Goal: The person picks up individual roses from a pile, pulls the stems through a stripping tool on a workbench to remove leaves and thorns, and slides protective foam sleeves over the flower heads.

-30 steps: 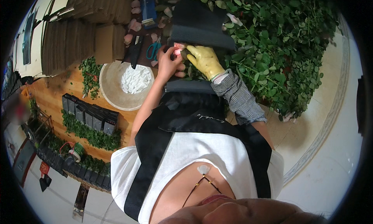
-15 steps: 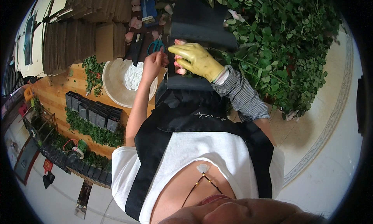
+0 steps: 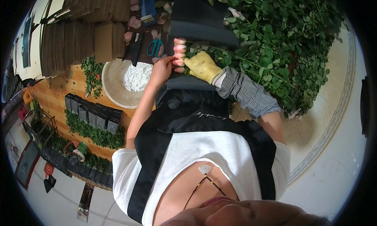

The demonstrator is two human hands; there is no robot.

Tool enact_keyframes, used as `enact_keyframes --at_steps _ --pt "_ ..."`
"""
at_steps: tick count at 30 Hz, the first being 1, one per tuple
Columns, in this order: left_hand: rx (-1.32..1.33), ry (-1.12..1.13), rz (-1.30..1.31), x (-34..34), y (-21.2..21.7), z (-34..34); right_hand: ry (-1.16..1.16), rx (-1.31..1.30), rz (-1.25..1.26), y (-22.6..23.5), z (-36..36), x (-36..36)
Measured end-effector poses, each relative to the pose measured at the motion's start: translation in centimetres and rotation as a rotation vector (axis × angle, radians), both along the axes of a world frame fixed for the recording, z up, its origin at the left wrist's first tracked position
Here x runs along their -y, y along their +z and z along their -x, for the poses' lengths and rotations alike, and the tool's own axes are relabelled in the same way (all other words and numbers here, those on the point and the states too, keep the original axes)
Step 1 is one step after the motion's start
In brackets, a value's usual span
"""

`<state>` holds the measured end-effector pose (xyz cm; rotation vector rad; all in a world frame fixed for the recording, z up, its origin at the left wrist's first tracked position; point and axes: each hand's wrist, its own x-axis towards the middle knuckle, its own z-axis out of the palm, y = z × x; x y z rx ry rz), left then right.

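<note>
Several pink roses (image 3: 179, 48) lie in a stacked row, their heads at the left edge of a dark sheet (image 3: 190, 83) and their leafy stems running right. My bare left hand (image 3: 161, 70) is at the lower heads, its fingers closed together at the edge of one rose. Just right of the heads, my right hand (image 3: 203, 67) in a yellow glove is curled over the stems; its fingertips are partly hidden. Beyond the roses, another dark fold of sheet (image 3: 200, 31) rises. Teal-handled scissors (image 3: 155, 48) and a black knife-like tool (image 3: 136, 49) lie left of the flowers.
A heap of leafy rose stems (image 3: 275, 57) fills the right side. Stacked cardboard sheets (image 3: 78, 39) stand at the far left. Below them is a round basin (image 3: 112, 88) with small white pieces (image 3: 137, 76). Black-wrapped bundles (image 3: 94, 114) with leaves sit on the wooden floor.
My gloved right hand has drawn back to the right and down, off the rose heads, uncovering the row. My left hand has shifted slightly right and down to the lower heads.
</note>
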<state>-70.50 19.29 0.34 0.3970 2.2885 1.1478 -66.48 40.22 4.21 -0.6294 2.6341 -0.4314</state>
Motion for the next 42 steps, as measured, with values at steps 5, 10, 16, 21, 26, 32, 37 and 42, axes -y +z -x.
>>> enact_keyframes --at_steps 5,10,16,21,26,32,37,42 --pt "0.083 0.021 -0.083 0.7 -1.7 -0.1 -0.053 -0.036 0.056 -1.3 -0.5 -0.2" --pt "0.122 0.133 -0.101 -0.4 0.5 1.6 -0.068 -0.014 0.056 0.6 -0.2 -0.8" --pt "0.289 0.318 -0.356 -1.6 -2.0 3.2 -0.250 -0.176 0.023 3.4 1.6 -0.6" --pt "0.345 0.299 -0.385 -2.3 -2.4 3.6 -0.240 -0.199 0.013 1.4 1.7 -0.8" --pt "0.296 0.266 -0.449 -1.4 -3.2 3.4 -0.259 -0.204 -0.008 0.7 1.7 -0.8" --pt "0.072 0.177 -0.153 -1.0 1.9 3.1 -0.263 -0.222 -0.008 -0.4 1.6 -0.9" --pt "-0.327 -0.333 0.439 -5.8 7.1 -1.5 -0.276 -0.132 0.002 -1.0 2.1 -0.6" --pt "-0.527 -0.190 0.607 -10.1 3.7 -6.2 -0.227 -0.126 -0.032 -1.5 2.3 -1.2"
